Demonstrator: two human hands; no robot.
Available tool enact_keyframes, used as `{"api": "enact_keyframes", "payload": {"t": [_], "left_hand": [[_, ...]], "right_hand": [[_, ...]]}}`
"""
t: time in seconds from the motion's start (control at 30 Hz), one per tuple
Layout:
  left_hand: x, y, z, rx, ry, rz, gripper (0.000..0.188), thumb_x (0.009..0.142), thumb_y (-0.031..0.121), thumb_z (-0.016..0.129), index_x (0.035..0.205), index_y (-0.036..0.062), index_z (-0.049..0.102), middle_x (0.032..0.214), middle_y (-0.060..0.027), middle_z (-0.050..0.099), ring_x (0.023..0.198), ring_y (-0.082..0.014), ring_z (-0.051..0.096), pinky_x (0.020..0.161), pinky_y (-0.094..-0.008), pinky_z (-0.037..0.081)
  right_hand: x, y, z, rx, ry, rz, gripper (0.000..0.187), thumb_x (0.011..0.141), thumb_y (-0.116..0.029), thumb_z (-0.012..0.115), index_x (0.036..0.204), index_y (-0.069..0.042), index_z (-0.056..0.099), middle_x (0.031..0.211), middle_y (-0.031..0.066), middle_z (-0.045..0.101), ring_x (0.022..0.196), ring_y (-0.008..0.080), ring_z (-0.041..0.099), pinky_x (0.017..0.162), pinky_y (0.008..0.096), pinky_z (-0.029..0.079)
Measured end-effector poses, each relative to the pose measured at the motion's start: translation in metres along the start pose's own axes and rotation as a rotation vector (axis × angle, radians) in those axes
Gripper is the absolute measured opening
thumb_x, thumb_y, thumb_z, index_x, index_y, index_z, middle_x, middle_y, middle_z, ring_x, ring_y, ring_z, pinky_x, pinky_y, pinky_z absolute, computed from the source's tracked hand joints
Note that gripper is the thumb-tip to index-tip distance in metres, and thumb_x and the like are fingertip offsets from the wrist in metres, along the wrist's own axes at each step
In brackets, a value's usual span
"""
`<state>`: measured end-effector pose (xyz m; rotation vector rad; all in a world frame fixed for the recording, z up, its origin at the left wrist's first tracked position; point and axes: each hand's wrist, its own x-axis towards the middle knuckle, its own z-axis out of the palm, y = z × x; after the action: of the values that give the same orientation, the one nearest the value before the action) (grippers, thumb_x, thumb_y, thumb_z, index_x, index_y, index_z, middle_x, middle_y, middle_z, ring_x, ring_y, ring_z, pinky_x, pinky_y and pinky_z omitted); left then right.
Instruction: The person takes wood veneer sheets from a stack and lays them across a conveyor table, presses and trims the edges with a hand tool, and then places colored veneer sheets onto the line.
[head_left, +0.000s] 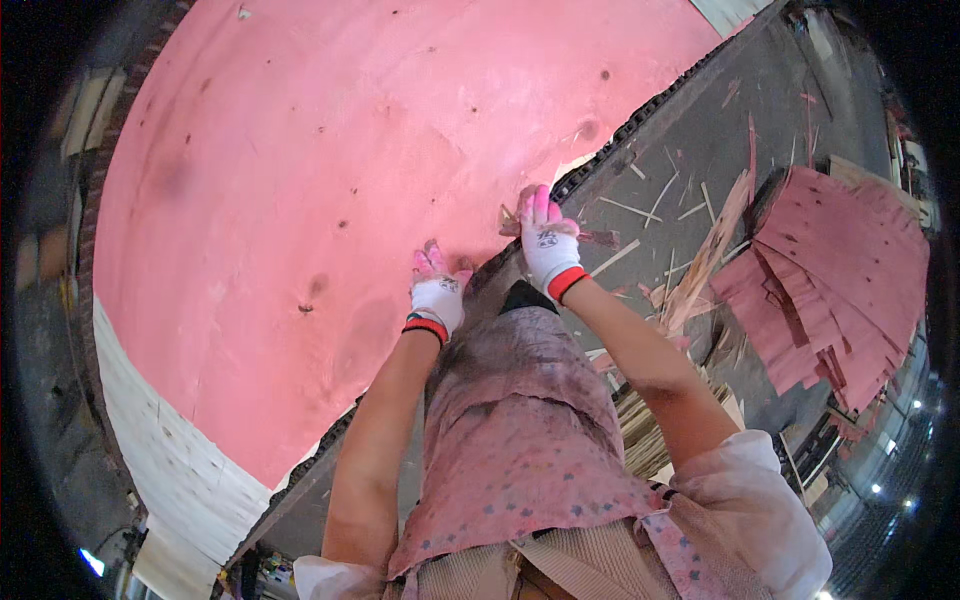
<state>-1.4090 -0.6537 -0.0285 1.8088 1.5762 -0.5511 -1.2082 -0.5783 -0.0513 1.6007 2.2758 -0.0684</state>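
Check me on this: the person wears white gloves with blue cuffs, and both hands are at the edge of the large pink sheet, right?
Not quite: the cuffs are red, not blue, as the head view shows. The gloves are white, and the left hand and right hand are at the edge of the large pink sheet.

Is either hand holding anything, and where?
The right hand seems to hold a reddish strip by its middle; the left hand, on the pink sheet, holds nothing visible.

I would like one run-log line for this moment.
left hand: at pink sheet, near edge | right hand: over wood scrap, grip unclear | pink stack: right side
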Motion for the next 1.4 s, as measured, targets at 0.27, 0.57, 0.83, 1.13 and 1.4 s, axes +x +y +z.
{"api": "enact_keyframes", "payload": {"t": [0.27, 0.57, 0.83, 1.13, 1.4], "left_hand": [[-0.004, 0.000, -0.016, -0.011, -0.055, 0.004, 0.080, 0.062, 0.023, 0.077, 0.134, 0.0289, 0.044, 0.149, -0.0304, 0.006, 0.133, -0.0516, 0.020, 0.104, -0.0505, 0.033], [-0.002, 0.008, -0.025, 0.107, -0.089, 0.001, 0.075, 0.069, 0.029, 0.073, 0.136, 0.0282, 0.041, 0.147, -0.0325, 0.010, 0.132, -0.0530, 0.023, 0.100, -0.0523, 0.037], [-0.001, 0.020, -0.044, 0.118, -0.111, 0.037, 0.078, 0.068, 0.035, 0.071, 0.137, 0.0231, 0.038, 0.142, -0.0382, 0.019, 0.126, -0.0540, 0.032, 0.096, -0.0510, 0.041], [-0.029, -0.059, -0.003, -0.914, 0.375, -0.100, 0.077, 0.077, 0.030, 0.070, 0.139, 0.0029, 0.033, 0.143, -0.0212, 0.035, 0.127, -0.0330, 0.041, 0.101, -0.0397, 0.039], [-0.117, -0.130, 0.108, -0.303, 0.441, -0.185, 0.090, 0.070, 0.029, 0.077, 0.141, 0.0026, 0.029, 0.142, -0.0224, 0.035, 0.133, -0.0355, 0.032, 0.108, -0.0382, 0.031]], "right_hand": [[0.012, 0.007, -0.013, 0.139, -0.071, -0.099, 0.055, 0.080, -0.012, 0.051, 0.131, 0.001, 0.039, 0.130, 0.0267, 0.046, 0.088, 0.0306, 0.065, 0.071, 0.0459, 0.050], [0.049, 0.098, -0.035, 1.803, -0.126, 0.388, 0.038, 0.084, -0.006, 0.054, 0.121, -0.002, 0.048, 0.101, 0.0137, 0.065, 0.069, 0.0226, 0.065, 0.054, 0.0316, 0.051], [0.023, 0.008, 0.014, 0.528, -0.142, -0.069, 0.046, 0.081, -0.012, 0.042, 0.125, -0.001, 0.046, 0.123, 0.0261, 0.052, 0.097, 0.0373, 0.062, 0.084, 0.0495, 0.049], [0.039, 0.129, -0.015, 2.413, -0.141, 0.709, 0.017, 0.090, -0.014, 0.049, 0.101, -0.005, 0.058, 0.084, 0.0095, 0.067, 0.058, 0.0159, 0.062, 0.044, 0.0276, 0.047], [-0.290, 0.142, 0.217, 0.796, -0.556, 0.604, 0.021, 0.082, -0.024, 0.054, 0.086, -0.004, 0.060, 0.060, 0.0117, 0.059, 0.047, 0.0225, 0.058, 0.043, 0.0371, 0.046]]}}
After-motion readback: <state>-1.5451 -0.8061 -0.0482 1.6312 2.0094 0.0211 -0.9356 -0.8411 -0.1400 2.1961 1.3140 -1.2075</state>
